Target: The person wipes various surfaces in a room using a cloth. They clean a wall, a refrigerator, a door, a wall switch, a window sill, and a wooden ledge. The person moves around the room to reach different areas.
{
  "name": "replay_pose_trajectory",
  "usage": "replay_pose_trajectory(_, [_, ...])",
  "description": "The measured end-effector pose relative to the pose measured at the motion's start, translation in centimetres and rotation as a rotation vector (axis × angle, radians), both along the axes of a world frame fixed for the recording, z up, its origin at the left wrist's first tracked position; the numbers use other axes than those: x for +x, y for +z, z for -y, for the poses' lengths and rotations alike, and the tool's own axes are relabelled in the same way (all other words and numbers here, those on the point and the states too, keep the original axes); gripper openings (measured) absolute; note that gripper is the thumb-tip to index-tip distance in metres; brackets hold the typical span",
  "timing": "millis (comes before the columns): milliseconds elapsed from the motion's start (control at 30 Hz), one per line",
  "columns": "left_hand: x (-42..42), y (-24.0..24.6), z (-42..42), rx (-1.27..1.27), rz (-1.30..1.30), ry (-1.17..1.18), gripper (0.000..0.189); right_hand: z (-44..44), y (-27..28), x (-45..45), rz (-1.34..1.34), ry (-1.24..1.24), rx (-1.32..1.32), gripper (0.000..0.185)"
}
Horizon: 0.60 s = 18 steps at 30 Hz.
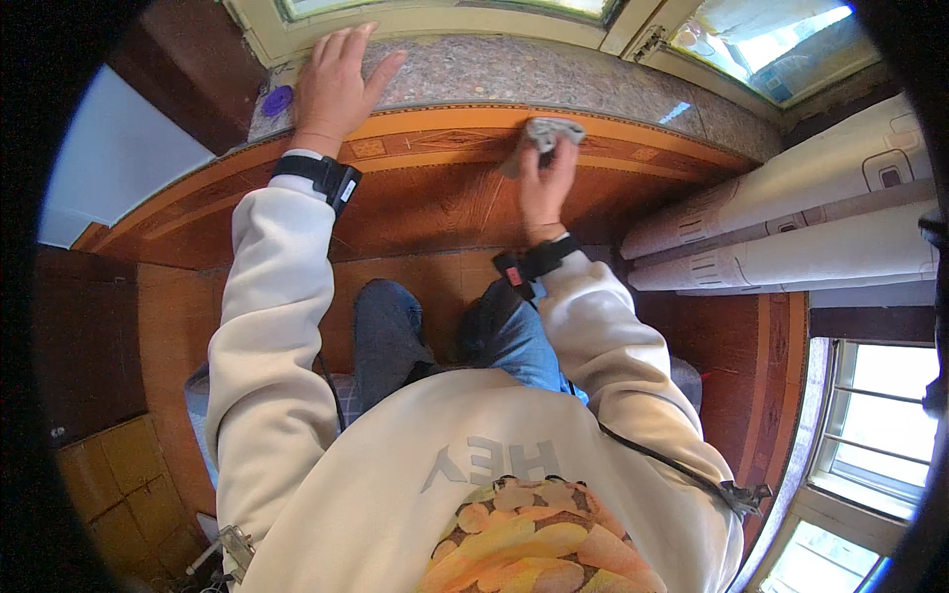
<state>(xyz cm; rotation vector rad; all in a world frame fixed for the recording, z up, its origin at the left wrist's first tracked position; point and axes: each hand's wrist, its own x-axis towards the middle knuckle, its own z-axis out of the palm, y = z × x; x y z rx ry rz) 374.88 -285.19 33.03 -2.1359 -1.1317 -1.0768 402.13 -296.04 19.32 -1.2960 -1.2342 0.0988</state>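
My left hand (335,93) rests palm down on the speckled stone windowsill (460,74), fingers spread and reaching to the window frame. Just left of it lies a small purple round object (277,101). My right hand (550,178) grips a crumpled grey cloth (554,133) and presses it against the patterned orange border (474,139) of the wall below the sill. Part of the cloth is hidden behind the fingers. Below the border, the wall has brown wood-grain tiles (445,200).
A pale patterned curtain (786,200) hangs bunched at the right. Cream window frames (445,22) edge the sill at the top. A white panel (126,156) stands at the left. A black cable (660,454) runs along my right sleeve. Another window (882,415) is at the lower right.
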Motion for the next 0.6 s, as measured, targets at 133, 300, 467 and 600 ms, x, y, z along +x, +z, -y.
replay_pose_trajectory(133, [0.2,-0.1,0.3,0.001,0.035,0.019,0.057,0.1,1.7,-4.2,0.106,-0.080,0.023,0.030])
replay_pose_trajectory(300, [0.2,0.0,0.6,0.009,0.053,0.009,0.058,0.3,2.4,-4.1,0.166,-0.074,0.023,0.032])
replay_pose_trajectory(467, [0.2,0.2,0.7,-0.005,0.026,0.046,0.058,0.2,2.2,-5.5,0.253,-0.009,0.017,0.035])
replay_pose_trajectory(600, [0.3,0.0,0.4,0.014,0.046,0.011,0.058,0.5,2.4,-8.8,0.269,0.433,-0.059,0.033])
